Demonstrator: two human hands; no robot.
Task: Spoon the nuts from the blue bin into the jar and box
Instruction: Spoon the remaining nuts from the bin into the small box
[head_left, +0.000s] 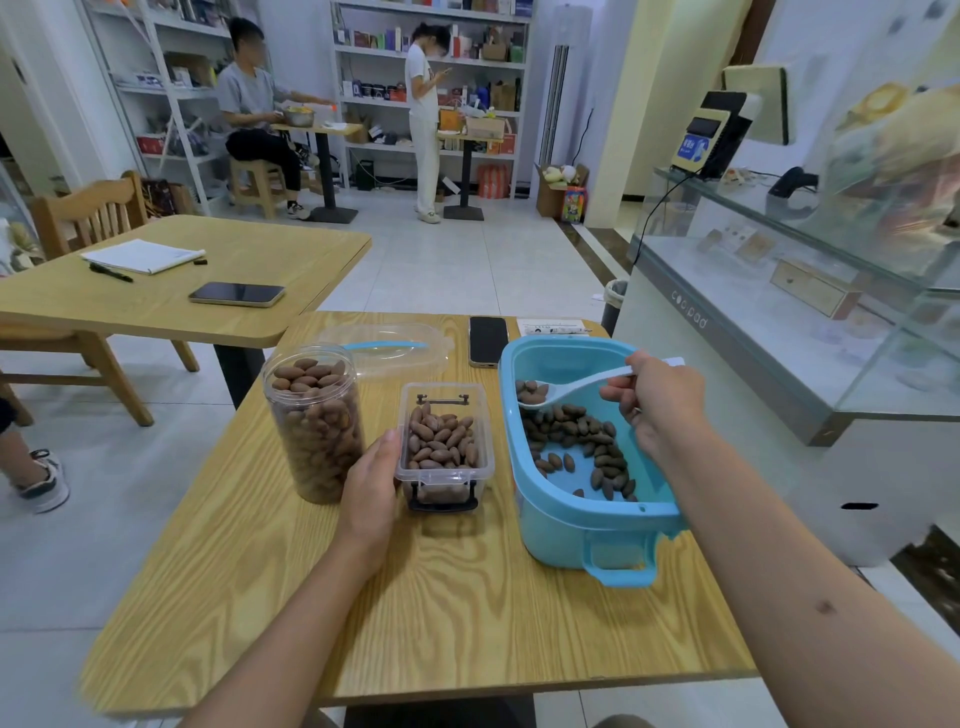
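The right hand (655, 400) covers the spoon (571, 387) handle's end. The left hand (375, 480) hides the box (443, 447) wall beside it.

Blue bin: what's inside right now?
Blue bin holds loose nuts and the white spoon, loaded, held by the right hand. The near wall hides part of the floor.

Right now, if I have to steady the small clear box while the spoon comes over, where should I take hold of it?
Grip the clear box by its long left wall, coming from the left, where the left hand already rests. It is open-topped and nearly full of nuts, so stay off the rim. The jar crowds that side; the blue bin blocks the right.
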